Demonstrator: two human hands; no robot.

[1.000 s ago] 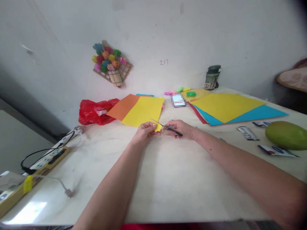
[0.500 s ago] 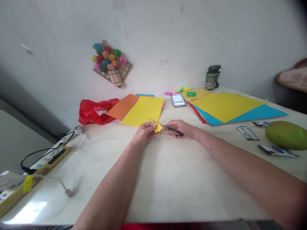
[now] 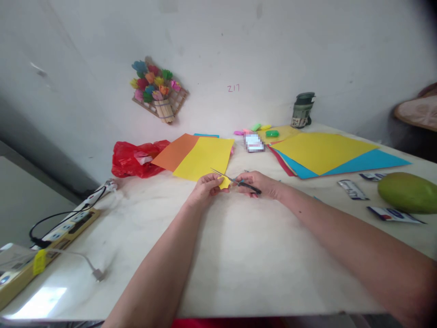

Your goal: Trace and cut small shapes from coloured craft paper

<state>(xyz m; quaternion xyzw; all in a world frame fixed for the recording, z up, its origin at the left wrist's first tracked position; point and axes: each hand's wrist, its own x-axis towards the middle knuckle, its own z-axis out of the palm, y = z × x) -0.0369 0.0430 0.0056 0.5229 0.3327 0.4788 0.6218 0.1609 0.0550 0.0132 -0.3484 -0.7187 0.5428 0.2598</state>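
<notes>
**My scissors point(image 3: 251, 187) lie across a small yellow piece point(image 3: 224, 183)**

Largest before me is the pale wall point(image 3: 211, 50), with the white table point(image 3: 136, 255) running up to it. On the table to my right, a wide yellow sheet point(image 3: 324, 150) overlaps a blue sheet point(image 3: 372, 164). Straight ahead, another yellow sheet point(image 3: 208, 157) partly covers an orange sheet point(image 3: 175, 152), whose far-left corner is beside a crumpled red plastic bag point(image 3: 128, 161). A power strip point(image 3: 73, 230) runs along the left edge. Near the right edge sits a green fruit point(image 3: 406, 192), just beside some small packets point(image 3: 353, 189).

Then come my two hands, close together in front of the nearer yellow sheet. My right hand point(image 3: 257, 182) is curled around the scissors' black handles; I cannot tell which fingers are through the loops. Their blades point left and away from me, slightly parted at the tips.

My left hand point(image 3: 206, 186) pinches the smallest thing, the small yellow piece, between thumb and fingers. It is held between my hands, just above the table, its upper edge at the blades. Whether they are biting into it, I cannot tell.
</notes>
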